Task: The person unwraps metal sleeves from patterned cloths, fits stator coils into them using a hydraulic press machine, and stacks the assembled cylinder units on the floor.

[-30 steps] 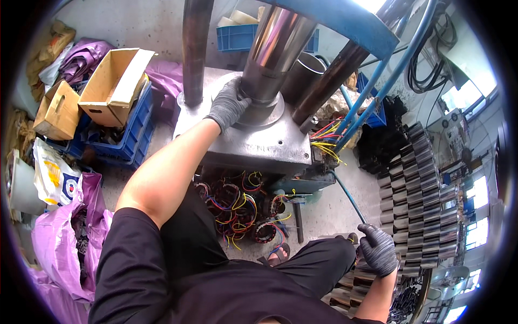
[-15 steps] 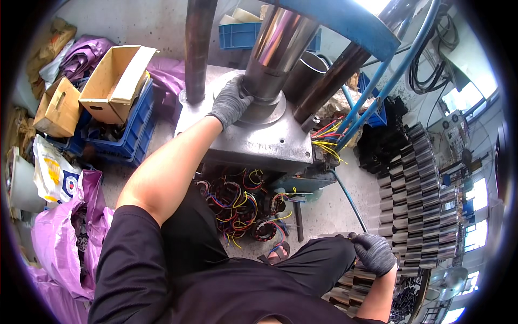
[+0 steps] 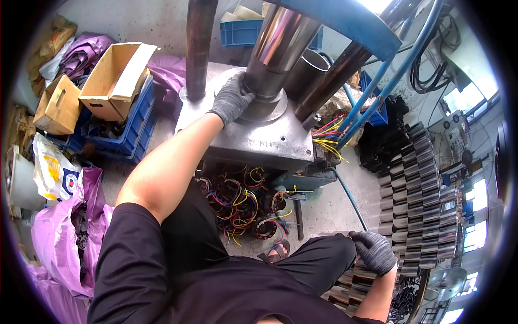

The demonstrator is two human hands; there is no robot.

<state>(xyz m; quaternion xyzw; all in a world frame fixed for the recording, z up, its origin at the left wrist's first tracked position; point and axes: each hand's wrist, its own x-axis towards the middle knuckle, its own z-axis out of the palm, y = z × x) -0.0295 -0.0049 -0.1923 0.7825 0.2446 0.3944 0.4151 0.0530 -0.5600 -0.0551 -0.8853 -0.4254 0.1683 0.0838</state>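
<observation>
My left hand [image 3: 232,101], in a grey knit glove, is closed against the lower end of a shiny metal cylinder [image 3: 265,81]. Its thumb lies along the near side; the other fingertips are partly hidden. The cylinder stands upright on a round metal disc [image 3: 272,113] atop the press's thick steel table [image 3: 253,141]. Low on the right, my gloved right hand [image 3: 374,252] is curled around the dark end of a long blue lever [image 3: 349,201], beside my knee. That lever rises toward the underside of the press. Part of the grip is hidden by the fingers.
Steel posts [image 3: 200,51] and a blue frame [image 3: 345,24] surround the cylinder. Wound stators with coloured wires [image 3: 237,202] lie under the table. Stacked metal cylinders [image 3: 415,205] fill the right. Cardboard boxes [image 3: 110,102], blue crates [image 3: 127,135] and purple sacks [image 3: 62,237] stand left.
Both hands keep nearly the same places and grips. The whole view shifts very slightly; nothing else has visibly moved.
</observation>
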